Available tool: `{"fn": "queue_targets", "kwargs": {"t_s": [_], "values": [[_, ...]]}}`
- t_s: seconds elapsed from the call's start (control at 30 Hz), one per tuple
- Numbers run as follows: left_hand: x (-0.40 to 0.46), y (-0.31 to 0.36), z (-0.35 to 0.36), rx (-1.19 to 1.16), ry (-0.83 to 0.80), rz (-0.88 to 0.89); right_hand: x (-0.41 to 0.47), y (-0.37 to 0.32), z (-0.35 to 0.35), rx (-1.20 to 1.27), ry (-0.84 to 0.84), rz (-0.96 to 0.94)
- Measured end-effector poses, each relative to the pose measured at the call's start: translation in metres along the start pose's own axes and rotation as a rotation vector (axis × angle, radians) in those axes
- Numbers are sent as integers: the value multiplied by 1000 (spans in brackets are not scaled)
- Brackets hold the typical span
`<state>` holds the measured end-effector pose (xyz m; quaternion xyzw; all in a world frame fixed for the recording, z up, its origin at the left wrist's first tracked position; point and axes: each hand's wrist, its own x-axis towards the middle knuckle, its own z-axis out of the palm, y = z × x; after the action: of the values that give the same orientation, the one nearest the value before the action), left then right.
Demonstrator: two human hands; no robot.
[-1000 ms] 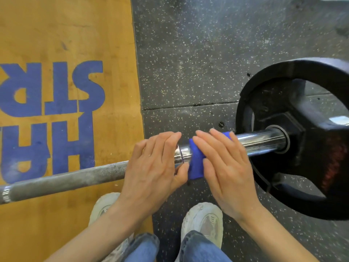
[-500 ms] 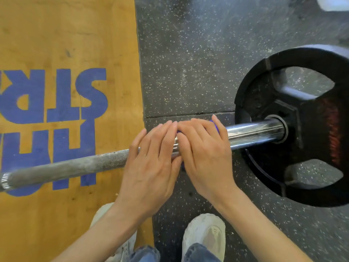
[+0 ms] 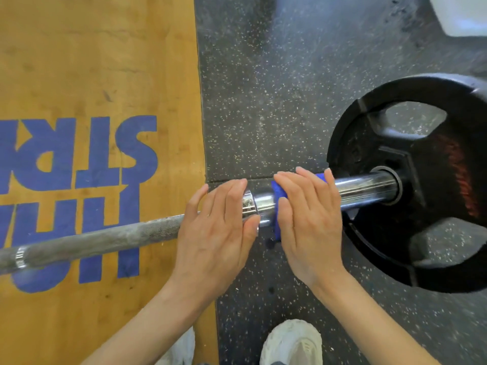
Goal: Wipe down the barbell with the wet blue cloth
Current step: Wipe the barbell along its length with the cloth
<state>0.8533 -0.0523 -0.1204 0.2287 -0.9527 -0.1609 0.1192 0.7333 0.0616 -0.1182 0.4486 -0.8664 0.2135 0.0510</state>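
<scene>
Barbell (image 3: 92,239) runs across mid frame, lower left up to R, its chrome sleeve (image 3: 363,189) going into a black weight plate (image 3: 395,262) at R edge. Left hand (image 3: 216,230) is laid over the bar at the sleeve collar, fingers fairly straight, thumb at the near side. Right hand (image 3: 308,219) sits just R of it on the sleeve, wrapped over the blue cloth (image 3: 276,192) & pressing it to the chrome; cloth shows at fingertips & below the thumb. Hands near each other, small gap w/ bare chrome between. Floor: speckled rubber (image 3: 263,88) centre/R, wooden platform (image 3: 79,61) w/ blue lettering on L. White shoes (image 3: 292,343) at bottom.
</scene>
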Motion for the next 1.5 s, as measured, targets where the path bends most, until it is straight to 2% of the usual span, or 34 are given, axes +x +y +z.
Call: {"fn": "queue_targets", "kwargs": {"t_s": [0.07, 0.17, 0.23, 0.3, 0.37, 0.47, 0.53, 0.6, 0.7, 0.77, 0.83, 0.93, 1.0, 1.07, 1.1, 1.17, 1.23, 1.27, 1.33, 1.4, 1.5], "values": [[7, -3, 0, 2, 16, -14, 5, -16, 10, 28, -7, -54], [20, -8, -1, 6, 44, -17, 20, 10, 3, 8, -46, -162], [29, -10, 0, 7, 68, -27, 25, 21, 2, -21, 25, -55], [38, -12, 1, 10, 83, -53, 36, 4, 14, 4, 78, 27], [46, -15, 1, 18, 89, -68, 43, -11, 25, 35, 76, -55], [52, -22, -5, 17, 85, -73, 55, 16, 18, 4, 33, -196], [52, -26, -7, 28, 91, -61, 58, 31, 16, -2, 105, -66], [49, -25, -3, 29, 90, -58, 62, 11, 24, 32, 155, 40], [49, -26, 2, 29, 101, -72, 60, -14, 39, 37, 133, -105], [49, -27, 2, 58, 101, -62, 63, 8, 30, -29, 93, -211], [49, -26, 3, 89, 100, -48, 60, 34, 21, -77, 119, -142], [49, -23, 7, 94, 112, -75, 59, 15, 26, -31, 157, 20], [49, -23, 9, 92, 122, -90, 54, -1, 37, -21, 143, -68], [50, -24, 9, 102, 124, -89, 56, 9, 33, -33, 97, -196], [51, -25, 8, 99, 120, -90, 57, 21, 28, -46, 95, -202], [56, -24, 7, 89, 112, -101, 59, 35, 23, -61, 140, -81], [61, -24, 8, 90, 115, -114, 64, 18, 28, -31, 172, 31], [63, -26, 8, 93, 122, -120, 66, 5, 35, -19, 171, 30], [69, -29, 7, 99, 131, -129, 71, -8, 42, 6, 135, -90], [76, -32, 5, 90, 118, -144, 79, 10, 37, -5, 104, -187], [89, -35, 2, 68, 76, -162, 84, 38, 31, -34, 171, -55]]}}
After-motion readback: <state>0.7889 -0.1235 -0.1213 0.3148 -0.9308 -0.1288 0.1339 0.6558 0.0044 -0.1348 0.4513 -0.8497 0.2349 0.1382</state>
